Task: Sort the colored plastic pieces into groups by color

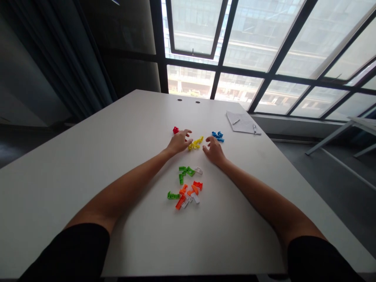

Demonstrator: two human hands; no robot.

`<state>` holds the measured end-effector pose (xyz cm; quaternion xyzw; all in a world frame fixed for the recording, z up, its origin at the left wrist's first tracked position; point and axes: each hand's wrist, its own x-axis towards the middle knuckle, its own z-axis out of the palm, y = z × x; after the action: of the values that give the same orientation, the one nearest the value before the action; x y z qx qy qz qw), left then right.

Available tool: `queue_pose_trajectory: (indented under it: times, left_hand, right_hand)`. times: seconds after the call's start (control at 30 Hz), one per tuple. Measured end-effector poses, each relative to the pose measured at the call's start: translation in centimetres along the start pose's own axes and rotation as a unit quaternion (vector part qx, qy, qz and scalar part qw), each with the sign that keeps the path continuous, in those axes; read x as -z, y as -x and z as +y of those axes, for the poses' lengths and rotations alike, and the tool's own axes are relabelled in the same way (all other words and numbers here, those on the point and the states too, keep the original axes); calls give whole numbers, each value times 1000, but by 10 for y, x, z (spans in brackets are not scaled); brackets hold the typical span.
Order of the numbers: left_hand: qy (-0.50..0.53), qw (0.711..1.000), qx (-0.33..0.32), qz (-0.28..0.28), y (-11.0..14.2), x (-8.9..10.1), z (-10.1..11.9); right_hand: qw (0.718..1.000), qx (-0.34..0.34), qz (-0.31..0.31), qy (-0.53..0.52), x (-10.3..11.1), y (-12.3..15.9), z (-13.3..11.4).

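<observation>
My left hand (179, 142) rests on the white table (141, 129) with its fingers curled and apart, holding nothing. Its fingertips are almost at a small cluster of yellow plastic pieces (195, 143), and a red plastic piece (175, 130) lies just beyond it. My right hand (214, 152) is also empty and curled, close to the yellow pieces and a little in front of the blue plastic pieces (217, 136). Between my forearms lie green plastic pieces (185, 172), orange plastic pieces (188, 194) and white plastic pieces (190, 199), loosely jumbled.
Sheets of paper (241, 122) lie at the table's far right, with a pen (255, 129) at their edge and a small pen-like item on top. Two round holes mark the far edge. Large windows stand behind the table, a curtain hangs left, and a white-legged table stands right.
</observation>
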<state>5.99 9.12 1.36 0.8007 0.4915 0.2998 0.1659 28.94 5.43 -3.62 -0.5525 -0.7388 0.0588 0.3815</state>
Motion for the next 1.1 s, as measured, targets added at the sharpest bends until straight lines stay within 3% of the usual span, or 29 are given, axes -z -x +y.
queue_pose_trajectory:
  times: [0.07, 0.23, 0.4, 0.57, 0.8, 0.93, 1.1]
  left_hand:
    - [3, 1000, -3, -8, 7, 3, -4]
    - [39, 992, -79, -95, 16, -3, -10]
    - [124, 991, -40, -35, 3, -20, -15]
    - [231, 972, -21, -49, 1, -26, -24]
    - [67, 997, 1, 33, 21, -27, -15]
    - [-7, 1000, 8, 0, 25, -25, -4]
    - [-18, 997, -34, -61, 27, -19, 2]
  right_hand:
    - [1000, -3, -16, 11, -1, 3, -2]
    - [992, -25, -84, 87, -3, 1, -18]
    - [987, -56, -121, 85, -3, -11, -25]
    - [991, -44, -97, 81, -6, -10, -19]
    - [994, -36, -50, 94, -4, 2, -20]
    - [994, -30, -69, 84, -4, 0, -20]
    - [991, 10, -102, 89, -5, -2, -21]
